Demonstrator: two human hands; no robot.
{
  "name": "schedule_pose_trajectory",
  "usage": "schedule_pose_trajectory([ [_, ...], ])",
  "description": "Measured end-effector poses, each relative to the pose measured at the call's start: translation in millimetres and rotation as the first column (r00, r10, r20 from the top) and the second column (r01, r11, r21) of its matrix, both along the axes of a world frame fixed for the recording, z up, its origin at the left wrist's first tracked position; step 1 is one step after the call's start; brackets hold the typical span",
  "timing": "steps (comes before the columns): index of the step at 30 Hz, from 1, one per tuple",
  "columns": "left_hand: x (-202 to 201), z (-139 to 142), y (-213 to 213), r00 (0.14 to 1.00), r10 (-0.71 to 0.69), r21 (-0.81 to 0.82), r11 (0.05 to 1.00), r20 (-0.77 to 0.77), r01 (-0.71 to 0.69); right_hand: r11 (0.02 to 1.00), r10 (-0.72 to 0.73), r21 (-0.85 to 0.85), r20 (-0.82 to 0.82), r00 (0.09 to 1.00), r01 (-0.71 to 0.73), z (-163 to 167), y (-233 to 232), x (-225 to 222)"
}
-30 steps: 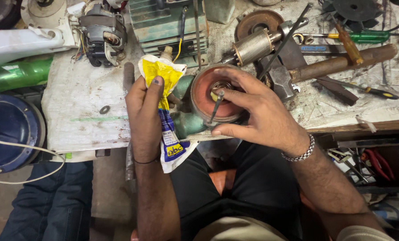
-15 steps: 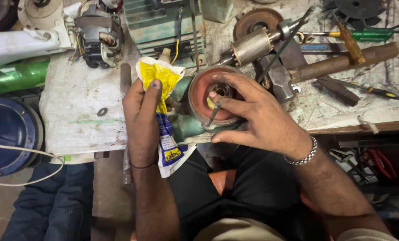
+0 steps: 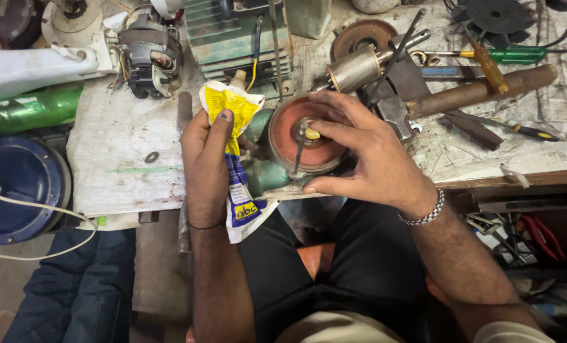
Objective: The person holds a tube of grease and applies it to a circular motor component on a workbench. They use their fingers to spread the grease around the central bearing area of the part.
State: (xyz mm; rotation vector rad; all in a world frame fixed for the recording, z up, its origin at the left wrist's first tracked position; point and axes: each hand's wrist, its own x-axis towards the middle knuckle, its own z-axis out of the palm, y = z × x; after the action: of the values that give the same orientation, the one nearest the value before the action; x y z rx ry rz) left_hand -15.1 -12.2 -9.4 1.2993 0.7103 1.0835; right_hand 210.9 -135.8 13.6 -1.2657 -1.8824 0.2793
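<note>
Looking down on a cluttered workbench from above. Left hand reaching up from the lower edge, forearm nearly vertical, fingers and thumb curling closed around a squeezed yellow, white and blue tube, thumb pressing on its yellow upper part; tube's nozzle pointing toward the far side of the bench, crimped tail hanging over the bench's near edge. Right hand coming in from the lower right, wrist bending left and wearing a metal chain bracelet, fingers arching over a round red-brown motor part just right of the tube. Thumb and forefinger pinching a thin metal tool, tip resting at the part's centre near a yellowish dab. Remaining fingers spreading across the part's far rim. Lying beyond: a motor rotor, a rusty pipe, a green-handled screwdriver.
</note>
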Motion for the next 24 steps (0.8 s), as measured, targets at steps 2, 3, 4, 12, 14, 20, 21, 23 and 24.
schedule_pose_trajectory([
  [2,0.5,-0.6,-0.7,1.0,-0.001,0.023,1.0,0.017,0.001,1.0,-0.009,0.006,0.029,1.0,0.009,-0.1,0.1,-1.5],
  [3,0.0,-0.6,-1.3,1.0,0.004,0.018,1.0,0.019,-0.004,1.0,-0.013,0.007,0.045,0.999,0.013,-0.2,0.2,-2.1],
  [4,0.1,-0.4,-1.5,1.0,0.005,0.013,1.0,0.023,-0.006,1.0,-0.02,0.01,0.061,0.998,0.019,-0.4,0.2,-2.6],
  [12,0.2,1.0,-2.6,1.0,0.016,-0.002,1.0,-0.012,-0.016,0.992,-0.119,0.089,0.339,0.933,0.094,-2.2,0.9,-7.8],
  [14,0.3,1.2,-3.3,1.0,0.013,0.0,1.0,-0.019,-0.013,0.991,-0.122,0.101,0.405,0.906,0.088,-0.1,-0.6,-6.5],
  [20,-0.1,1.0,-5.3,1.0,0.019,-0.007,1.0,-0.02,-0.019,0.992,-0.043,0.119,0.57,0.82,-0.03,11.4,1.8,3.3],
  [21,-0.4,0.4,-5.5,1.0,0.023,-0.005,1.0,-0.021,-0.023,0.99,-0.027,0.125,0.609,0.793,-0.062,13.9,2.8,5.9],
  [23,0.6,-1.5,-4.1,0.999,0.032,0.001,0.999,-0.022,-0.032,0.987,0.01,0.111,0.669,0.743,-0.113,18.1,5.0,10.0],
  [24,0.8,-2.6,-3.3,0.999,0.03,0.026,0.999,-0.017,-0.029,0.987,0.034,0.089,0.691,0.722,-0.132,20.0,5.2,11.9],
])
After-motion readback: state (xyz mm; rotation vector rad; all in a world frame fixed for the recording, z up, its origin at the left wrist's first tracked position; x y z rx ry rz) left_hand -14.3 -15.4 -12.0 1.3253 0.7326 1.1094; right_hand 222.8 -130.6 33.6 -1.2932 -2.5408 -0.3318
